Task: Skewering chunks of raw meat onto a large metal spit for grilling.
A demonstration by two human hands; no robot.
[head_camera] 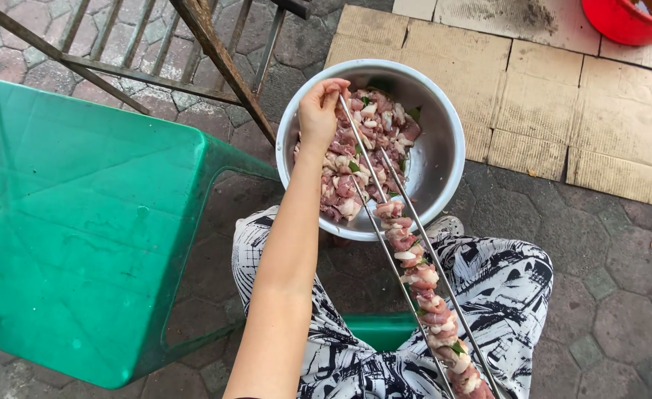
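My left hand (320, 111) reaches out over a round steel bowl (444, 148) of raw chopped meat (355, 166) with bits of green leaf. Its fingers are pinched together at the tip of one of two long metal skewers (363, 159). Whether a meat piece is also between the fingers is hidden. The two skewers run side by side from the bowl down to the lower right. Meat pieces (426, 292) are threaded along their lower half, over my lap. My right hand is out of the frame.
A green plastic stool (82, 222) stands at the left, with a metal frame (208, 44) behind it. Flattened cardboard (562, 96) covers the paving at the upper right. A red tub (625, 18) sits at the top right corner. My patterned trousers (503, 288) fill the bottom.
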